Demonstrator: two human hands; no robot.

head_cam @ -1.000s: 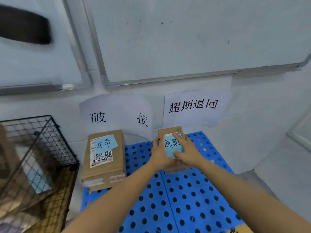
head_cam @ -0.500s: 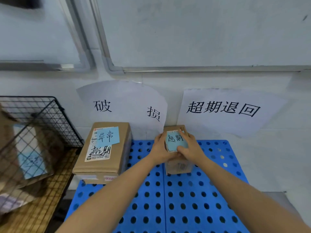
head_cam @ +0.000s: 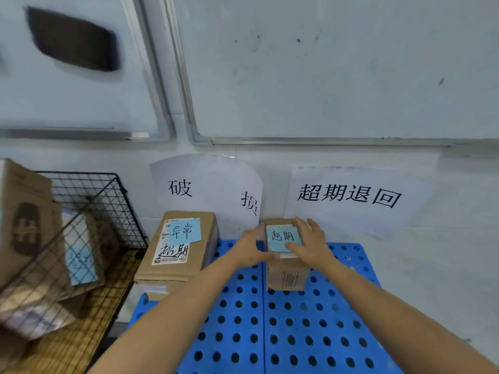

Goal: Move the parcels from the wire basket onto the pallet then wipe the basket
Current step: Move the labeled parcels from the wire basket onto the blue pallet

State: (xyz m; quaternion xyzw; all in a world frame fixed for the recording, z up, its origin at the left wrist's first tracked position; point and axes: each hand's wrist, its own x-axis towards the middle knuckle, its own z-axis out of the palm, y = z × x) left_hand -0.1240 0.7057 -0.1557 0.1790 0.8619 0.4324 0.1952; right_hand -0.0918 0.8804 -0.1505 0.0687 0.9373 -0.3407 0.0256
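Left hand (head_cam: 251,248) and right hand (head_cam: 310,244) meet at the small parcel (head_cam: 286,275), which stands on the blue pallet (head_cam: 297,333) beside a larger parcel (head_cam: 183,247). At left, the wire basket (head_cam: 108,195) holds more parcels (head_cam: 27,238), blurred and cut off by the frame edge. The left hand curls round the small parcel's left side. The right hand lies on its top, fingers straight and spread, thumb on the blue note (head_cam: 283,237).

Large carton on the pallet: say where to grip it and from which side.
Grip the large carton by its two long side walls, one hand each, coming from its near end. It lies flat on the pallet with its far end close to the wall, so that end is likely awkward. The left hand grips the small box; the right hand rests on it.
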